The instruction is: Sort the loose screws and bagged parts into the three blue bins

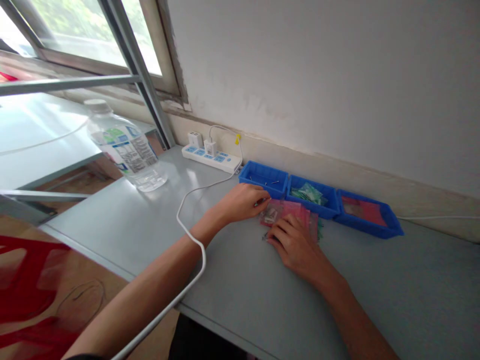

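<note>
My left hand [245,201] is closed, thumb and fingers bent together at the upper left corner of a small clear-and-pink plastic bag [270,214]. What sits between its fingertips is too small to make out. Small pieces show inside that bag. My right hand [294,245] lies over more pink bags [298,210], its fingers curled down to the table. Close to its fingertips are a few small dark screws [264,236]. Whether it grips one is hidden. Some green bits [320,230] stick out beside the bags.
Three blue bins line the wall: one with a few screws [258,172], one with green packets [309,193], one with pink bags [363,211]. A white power strip [212,157], a water bottle [127,150] and a white cable [183,200] crossing over my left forearm are also here.
</note>
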### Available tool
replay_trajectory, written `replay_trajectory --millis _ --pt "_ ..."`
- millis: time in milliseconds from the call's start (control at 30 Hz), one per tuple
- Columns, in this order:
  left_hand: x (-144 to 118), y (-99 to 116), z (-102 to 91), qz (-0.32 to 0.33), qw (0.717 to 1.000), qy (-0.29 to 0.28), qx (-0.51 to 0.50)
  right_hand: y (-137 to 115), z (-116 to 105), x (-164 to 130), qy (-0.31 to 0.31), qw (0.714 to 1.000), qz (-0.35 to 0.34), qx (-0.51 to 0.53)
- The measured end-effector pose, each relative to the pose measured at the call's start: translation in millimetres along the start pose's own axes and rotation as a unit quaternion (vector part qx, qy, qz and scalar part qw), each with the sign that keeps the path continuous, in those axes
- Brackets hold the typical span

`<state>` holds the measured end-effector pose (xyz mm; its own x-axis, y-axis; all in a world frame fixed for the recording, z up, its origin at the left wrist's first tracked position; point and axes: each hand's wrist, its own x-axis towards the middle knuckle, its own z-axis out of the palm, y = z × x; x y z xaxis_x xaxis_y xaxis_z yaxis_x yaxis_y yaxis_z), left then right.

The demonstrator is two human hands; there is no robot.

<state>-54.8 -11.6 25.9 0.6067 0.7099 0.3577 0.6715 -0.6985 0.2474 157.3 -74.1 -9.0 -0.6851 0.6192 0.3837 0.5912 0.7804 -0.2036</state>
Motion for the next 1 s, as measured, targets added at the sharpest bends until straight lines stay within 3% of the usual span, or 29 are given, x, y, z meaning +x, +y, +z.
replay_trajectory --millis 200,500,667,1000 --pt "0 1 0.8 0.010 1.000 0.002 0.003 3 0 -1 0.141 0.985 0.068 0.070" --pt "3 13 2.9 0.013 1.000 0.016 -0.010 7 -8 1 0.316 0.905 0.229 0.170" --pt "3 18 7.7 -0.006 0.996 0.059 -0.073 18 -9 -3 0.318 0.898 0.242 0.186" --pt "0 37 14.8 0.029 0.988 0.074 -0.136 28 -6 -6 0.316 0.914 0.207 0.150"
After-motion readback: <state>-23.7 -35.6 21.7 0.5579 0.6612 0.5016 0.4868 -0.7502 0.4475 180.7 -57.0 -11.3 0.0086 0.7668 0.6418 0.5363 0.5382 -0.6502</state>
